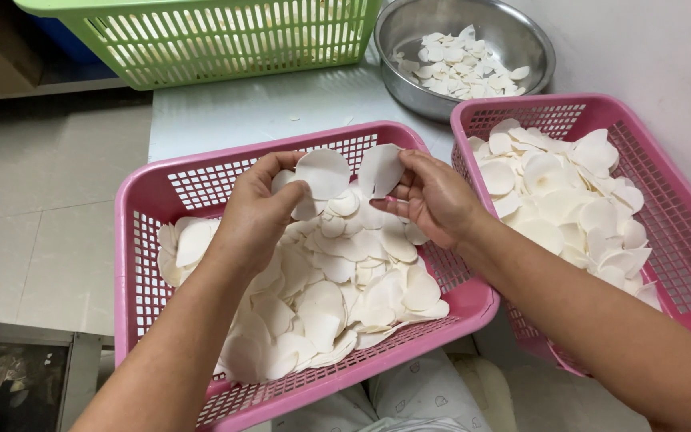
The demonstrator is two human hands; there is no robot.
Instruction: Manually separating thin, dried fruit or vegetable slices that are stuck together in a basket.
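Observation:
My left hand (259, 210) pinches a round white chip (323, 172) above a pink plastic basket (153, 192). Close beside it, my right hand (433, 196) holds another white chip (381, 168), the two pieces almost touching. Under both hands the basket holds a heap of thin white round chips (337, 296). A second pink basket (673, 240) to the right carries a similar pile of white chips (561, 192).
A steel bowl (513, 32) with several smaller white chips stands at the back. A green plastic basket (225, 40) sits at the back left on the pale table (241, 112). Tiled floor (41, 208) lies to the left; a white wall (665, 56) rises on the right.

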